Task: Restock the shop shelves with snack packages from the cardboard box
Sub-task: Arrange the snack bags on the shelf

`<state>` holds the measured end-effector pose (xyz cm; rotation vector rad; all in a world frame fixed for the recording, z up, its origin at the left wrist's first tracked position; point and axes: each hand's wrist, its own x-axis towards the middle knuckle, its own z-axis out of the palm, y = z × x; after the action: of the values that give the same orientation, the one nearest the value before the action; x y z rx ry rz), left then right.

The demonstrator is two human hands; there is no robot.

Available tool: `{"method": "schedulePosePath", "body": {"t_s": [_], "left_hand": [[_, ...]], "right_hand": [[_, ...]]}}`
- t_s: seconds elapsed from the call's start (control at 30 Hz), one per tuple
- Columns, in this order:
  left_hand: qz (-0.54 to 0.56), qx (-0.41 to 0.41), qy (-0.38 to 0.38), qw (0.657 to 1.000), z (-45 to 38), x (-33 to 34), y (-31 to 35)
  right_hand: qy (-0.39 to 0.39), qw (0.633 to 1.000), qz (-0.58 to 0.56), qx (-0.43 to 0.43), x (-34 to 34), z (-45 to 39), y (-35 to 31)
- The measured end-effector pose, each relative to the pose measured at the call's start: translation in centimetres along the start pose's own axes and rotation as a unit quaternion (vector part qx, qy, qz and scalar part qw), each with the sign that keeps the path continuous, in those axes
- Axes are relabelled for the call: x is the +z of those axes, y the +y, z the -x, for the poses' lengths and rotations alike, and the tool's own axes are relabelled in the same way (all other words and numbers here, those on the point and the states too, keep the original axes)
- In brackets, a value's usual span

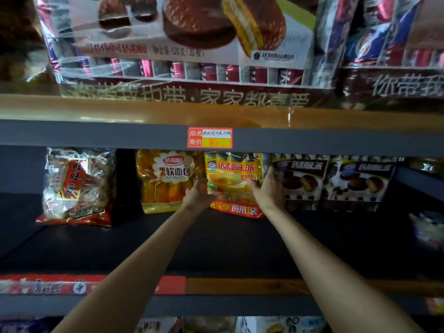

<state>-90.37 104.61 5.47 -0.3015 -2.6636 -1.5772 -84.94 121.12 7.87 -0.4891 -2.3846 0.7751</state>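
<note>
A yellow snack pie bag [233,174] with a red bottom band stands upright at the back of the dark middle shelf [216,241]. Both my arms reach deep into the shelf. My left hand [200,192] grips the bag's lower left edge. My right hand [268,186] holds its right side, fingers wrapped behind the edge. The bag sits between an orange soft-bread bag [165,181] on its left and a dark chocolate-pie bag [300,181] on its right. The cardboard box is out of view.
A clear rice-cracker bag [77,186] stands at the shelf's left, a second chocolate-pie bag [358,183] at the right. Above, a shelf edge with a red price tag [209,138] carries large chocolate-pie boxes [182,39]. More packages show on the shelf below.
</note>
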Motion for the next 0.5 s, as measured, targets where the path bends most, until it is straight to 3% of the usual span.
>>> {"method": "schedulePosePath", "body": {"t_s": [0.3, 0.4, 0.5], "left_hand": [[-0.051, 0.104, -0.020, 0.993, -1.6, 0.9, 0.6], [-0.125, 0.095, -0.023, 0.987, -1.3, 0.6, 0.3], [-0.161, 0.100, -0.024, 0.982, -0.6, -0.1, -0.6]], "right_hand": [[0.099, 0.995, -0.012, 0.004, 2.2, -1.3, -0.9], [0.086, 0.996, 0.023, 0.015, 3.4, -2.2, -1.0], [0.045, 0.997, -0.021, 0.054, 3.6, -2.2, -1.4]]}}
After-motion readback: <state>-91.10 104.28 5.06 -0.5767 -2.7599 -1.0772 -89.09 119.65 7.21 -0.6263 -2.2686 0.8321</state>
